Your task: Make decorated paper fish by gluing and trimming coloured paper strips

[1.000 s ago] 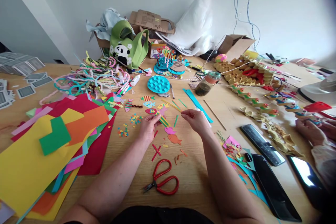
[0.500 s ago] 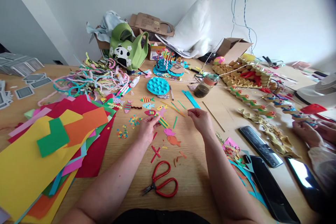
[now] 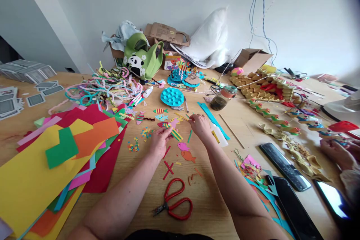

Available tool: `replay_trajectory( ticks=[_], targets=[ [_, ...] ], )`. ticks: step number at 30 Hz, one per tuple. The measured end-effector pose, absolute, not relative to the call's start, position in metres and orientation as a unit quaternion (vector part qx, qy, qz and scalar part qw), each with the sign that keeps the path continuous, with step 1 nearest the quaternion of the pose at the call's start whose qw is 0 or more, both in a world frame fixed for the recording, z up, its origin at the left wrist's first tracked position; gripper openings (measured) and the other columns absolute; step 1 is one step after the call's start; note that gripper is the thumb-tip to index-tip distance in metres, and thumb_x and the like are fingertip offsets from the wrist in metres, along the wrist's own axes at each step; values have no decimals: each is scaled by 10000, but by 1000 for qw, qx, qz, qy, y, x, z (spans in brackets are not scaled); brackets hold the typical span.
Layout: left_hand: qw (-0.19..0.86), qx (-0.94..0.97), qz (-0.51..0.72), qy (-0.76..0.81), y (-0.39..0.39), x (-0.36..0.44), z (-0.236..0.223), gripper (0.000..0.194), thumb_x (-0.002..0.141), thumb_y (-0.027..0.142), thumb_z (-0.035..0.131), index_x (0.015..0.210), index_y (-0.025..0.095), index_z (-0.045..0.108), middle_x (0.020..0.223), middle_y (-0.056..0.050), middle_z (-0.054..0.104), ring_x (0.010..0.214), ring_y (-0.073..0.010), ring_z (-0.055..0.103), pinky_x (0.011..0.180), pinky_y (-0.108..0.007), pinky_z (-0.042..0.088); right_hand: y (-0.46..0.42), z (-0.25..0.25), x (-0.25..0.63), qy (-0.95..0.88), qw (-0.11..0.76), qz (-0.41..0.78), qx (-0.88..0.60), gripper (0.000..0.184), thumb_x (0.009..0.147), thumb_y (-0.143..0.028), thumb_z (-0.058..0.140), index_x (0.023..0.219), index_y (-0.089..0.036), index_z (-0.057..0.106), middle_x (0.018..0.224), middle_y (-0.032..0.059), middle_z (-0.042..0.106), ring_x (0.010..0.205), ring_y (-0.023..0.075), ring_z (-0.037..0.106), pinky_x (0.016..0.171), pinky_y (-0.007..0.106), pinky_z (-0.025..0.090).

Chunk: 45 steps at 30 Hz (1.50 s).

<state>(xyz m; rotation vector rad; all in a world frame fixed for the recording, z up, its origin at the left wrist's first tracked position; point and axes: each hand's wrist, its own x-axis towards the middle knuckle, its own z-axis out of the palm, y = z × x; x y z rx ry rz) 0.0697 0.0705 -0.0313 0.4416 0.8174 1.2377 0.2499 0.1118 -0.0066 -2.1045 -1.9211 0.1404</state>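
Note:
My left hand (image 3: 161, 141) is closed in a pinch on a yellow paper piece with green stripes (image 3: 176, 134). To its right, my right hand (image 3: 200, 127) reaches over the table, fingertips pressed together at the ends of thin yellow paper strips (image 3: 181, 116); whether it grips one is hidden. A short green strip (image 3: 190, 135) lies below that hand. Between and below the hands are a pink paper fish (image 3: 183, 146) and an orange paper fish (image 3: 188, 156). A striped fish (image 3: 160, 111) and a blue dotted fish (image 3: 161, 117) lie farther back. Red-handled scissors (image 3: 177, 199) rest near me.
Coloured paper sheets (image 3: 30, 165) pile up at left, pipe cleaners (image 3: 104, 86) behind them. A blue scalloped disc (image 3: 172, 97), a glass jar (image 3: 223, 98) and a white bottle (image 3: 221, 138) stand or lie ahead. Phones (image 3: 284, 165) and another person's hand (image 3: 339, 153) are at right.
My right hand has moved left and inward to the thin strips, revealing the white bottle beside its wrist. My left hand keeps hold of the striped paper piece. The view has shifted slightly.

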Motion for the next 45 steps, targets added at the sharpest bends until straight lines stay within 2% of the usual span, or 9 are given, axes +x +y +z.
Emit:
replay_trajectory(
  ticks=[4, 9, 13, 17, 21, 24, 31, 38, 45],
  targets=[
    [712, 202, 561, 372, 71, 70, -31, 318, 495, 312, 851, 708, 127, 706, 795, -74, 725, 752, -212, 692, 699, -308, 517, 110, -9, 246, -669, 155, 55, -725, 196, 853, -219, 532, 935, -168, 702, 923, 95, 697, 935, 219, 588, 809, 285, 388],
    [702, 209, 566, 379, 68, 70, -28, 264, 510, 309, 838, 650, 143, 689, 690, -49, 702, 748, -226, 688, 682, -319, 521, 100, -8, 253, -656, 188, 88, -726, 183, 847, -265, 539, 893, -199, 704, 859, 56, 714, 813, 189, 620, 692, 260, 401],
    [701, 211, 567, 379, 68, 71, -27, 220, 512, 302, 828, 621, 170, 691, 679, -36, 697, 727, -201, 675, 663, -296, 520, 91, 1, 255, -627, 229, 131, -733, 177, 820, -282, 547, 842, -207, 706, 800, 50, 714, 733, 190, 621, 631, 266, 393],
    [701, 215, 564, 381, 68, 72, -28, 176, 523, 285, 812, 616, 192, 694, 715, -35, 706, 766, -197, 669, 675, -284, 519, 79, 13, 241, -624, 285, 258, -680, 333, 829, -472, 523, 826, -192, 703, 721, 37, 682, 675, 176, 595, 573, 257, 385],
    [698, 224, 561, 385, 68, 71, -29, 129, 551, 272, 792, 618, 210, 700, 705, -24, 700, 701, -169, 645, 688, -284, 513, 70, 9, 223, -637, 312, 408, -575, 474, 756, -591, 580, 881, -150, 702, 724, 33, 659, 651, 152, 554, 540, 240, 380],
    [698, 226, 565, 379, 67, 72, -29, 86, 577, 262, 778, 602, 236, 700, 698, -25, 695, 681, -169, 632, 709, -302, 511, 69, 1, 215, -620, 321, 444, -561, 485, 717, -582, 632, 864, -124, 693, 679, 20, 624, 590, 119, 495, 507, 227, 346],
    [717, 216, 556, 360, 66, 73, -30, 73, 600, 216, 768, 604, 220, 696, 704, -25, 682, 700, -170, 629, 748, -319, 496, 69, -1, 211, -616, 324, 462, -550, 406, 722, -528, 626, 722, -123, 645, 558, -37, 487, 499, 65, 332, 452, 202, 242],
    [738, 239, 533, 338, 65, 73, -30, 183, 555, 270, 819, 634, 158, 697, 688, -25, 663, 670, -135, 596, 695, -292, 501, 66, 13, 218, -643, 278, 429, -571, 317, 756, -442, 589, 671, -137, 607, 534, -52, 434, 492, 68, 324, 450, 208, 228],
    [712, 306, 520, 360, 64, 73, -36, 181, 571, 279, 810, 612, 146, 694, 618, -13, 640, 602, -107, 565, 666, -259, 476, 65, 22, 223, -670, 227, 427, -564, 320, 742, -440, 597, 616, -146, 585, 518, -56, 427, 490, 69, 326, 462, 218, 232]
  ],
)
